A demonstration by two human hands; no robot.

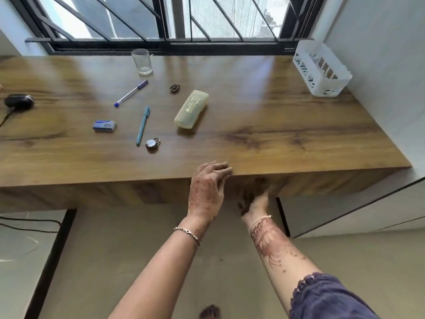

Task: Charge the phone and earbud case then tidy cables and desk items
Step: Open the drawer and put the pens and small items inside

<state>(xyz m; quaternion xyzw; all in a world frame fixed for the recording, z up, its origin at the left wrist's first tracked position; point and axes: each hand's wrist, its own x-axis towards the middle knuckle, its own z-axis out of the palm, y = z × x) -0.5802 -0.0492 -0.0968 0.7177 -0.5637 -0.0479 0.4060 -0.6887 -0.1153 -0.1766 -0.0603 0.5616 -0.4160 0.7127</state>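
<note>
A wooden desk carries loose items: a yellowish plastic case, a teal pen, a clear pen with a blue cap, a blue eraser box, a small round padlock and a dark hair tie. My left hand rests on the desk's front edge, fingers together, holding nothing. My right hand reaches beneath the desk's front edge; its fingers are in shadow and blurred. No phone or earbud case shows.
An empty glass stands at the back near the window. A white slotted basket sits at the back right corner. A black mouse with its cable lies at the left edge. Black cables run below on the left.
</note>
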